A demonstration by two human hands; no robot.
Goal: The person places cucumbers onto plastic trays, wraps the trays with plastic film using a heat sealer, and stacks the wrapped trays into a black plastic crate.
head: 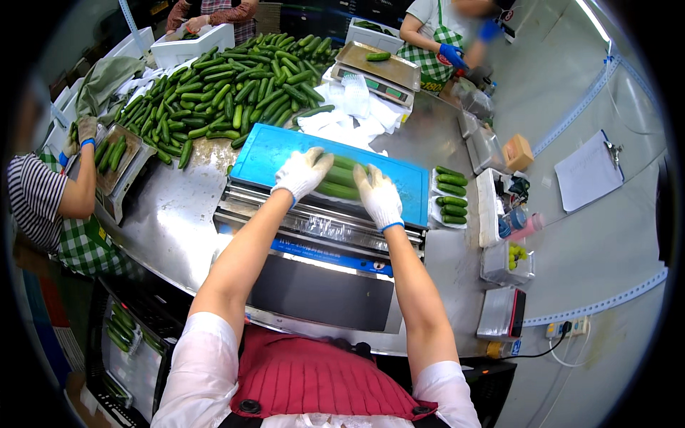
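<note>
In white knit gloves with pale palms, my left hand [304, 172] and my right hand [379, 196] grip the two ends of a pack of cucumbers [339, 179]. The pack is slightly blurred; a white edge shows beneath it, and the fingers hide its ends. It is over the blue top plate [289, 143] of a cling-film wrapping machine, and I cannot tell whether it touches the plate. Clear film [329, 227] lies across the metal rollers just on my side of it. Below the rollers is the machine's dark flat panel [321, 294].
A large cucumber heap [230, 96] covers the far left of the steel table [171, 214]. Two cucumber packs [451, 195] sit right of the machine. Scales stand at the left [120, 160] and the back [380, 67]. Co-workers stand left and behind. A black crate [134, 353] is lower left.
</note>
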